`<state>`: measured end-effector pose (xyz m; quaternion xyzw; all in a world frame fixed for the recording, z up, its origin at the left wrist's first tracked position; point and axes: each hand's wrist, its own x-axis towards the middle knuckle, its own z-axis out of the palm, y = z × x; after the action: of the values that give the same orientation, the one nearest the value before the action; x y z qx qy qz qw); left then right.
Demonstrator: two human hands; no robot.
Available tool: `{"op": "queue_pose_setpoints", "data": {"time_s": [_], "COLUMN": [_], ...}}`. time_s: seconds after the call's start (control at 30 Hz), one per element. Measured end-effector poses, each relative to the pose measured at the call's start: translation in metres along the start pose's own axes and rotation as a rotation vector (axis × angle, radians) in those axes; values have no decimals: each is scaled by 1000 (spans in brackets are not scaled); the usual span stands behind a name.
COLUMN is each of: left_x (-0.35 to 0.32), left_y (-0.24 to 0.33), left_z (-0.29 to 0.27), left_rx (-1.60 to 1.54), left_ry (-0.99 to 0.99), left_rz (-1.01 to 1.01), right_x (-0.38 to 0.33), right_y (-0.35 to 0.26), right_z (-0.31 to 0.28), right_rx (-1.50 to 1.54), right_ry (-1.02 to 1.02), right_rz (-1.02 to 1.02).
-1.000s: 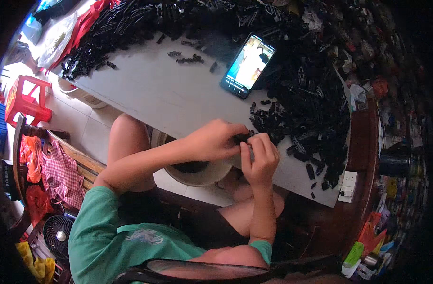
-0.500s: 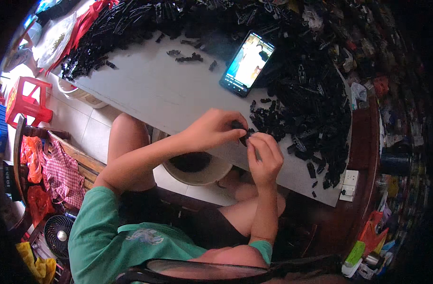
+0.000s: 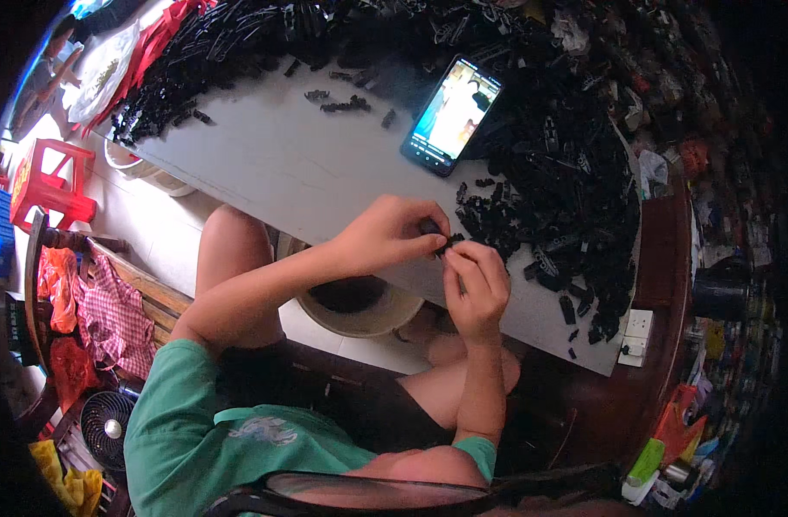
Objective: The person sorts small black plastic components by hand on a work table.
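Scene: a seated person works at a pale counter [image 3: 265, 164] strewn with small black plastic parts.
Left hand: the left hand [image 3: 385, 234] curls over a small black part [image 3: 441, 244], fingers clamped on it at the counter's near edge.
Right hand: the right hand [image 3: 476, 289] meets it from below, fingers pinched together on the same part.
Pile: a heap of black parts [image 3: 558, 189] lies just right of the hands; a second heap [image 3: 204, 52] lines the far left.
Phone: a lit phone [image 3: 453, 115] lies far of the hands.
Bowl: a pale bowl [image 3: 359, 306] sits below the counter between the knees.
Progress: judging by the large heaps, most parts remain unhandled.
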<state>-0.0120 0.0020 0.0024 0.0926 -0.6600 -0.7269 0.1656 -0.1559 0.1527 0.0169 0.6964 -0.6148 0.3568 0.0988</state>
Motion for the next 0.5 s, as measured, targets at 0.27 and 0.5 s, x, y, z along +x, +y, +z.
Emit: {"op": "queue_pose_setpoints", "data": {"time_s": [0.27, 0.5], "left_x": [-6, -4], "left_y": [6, 29], "left_z": [-4, -44], "left_rx": [184, 252], "left_ry": [-21, -31], "left_rz": [206, 142], "right_x": [-6, -14], "right_y": [-2, -4], "right_z": [11, 4], "right_rx": [947, 735], "right_ry": [-149, -248], "right_rz": [752, 554]}}
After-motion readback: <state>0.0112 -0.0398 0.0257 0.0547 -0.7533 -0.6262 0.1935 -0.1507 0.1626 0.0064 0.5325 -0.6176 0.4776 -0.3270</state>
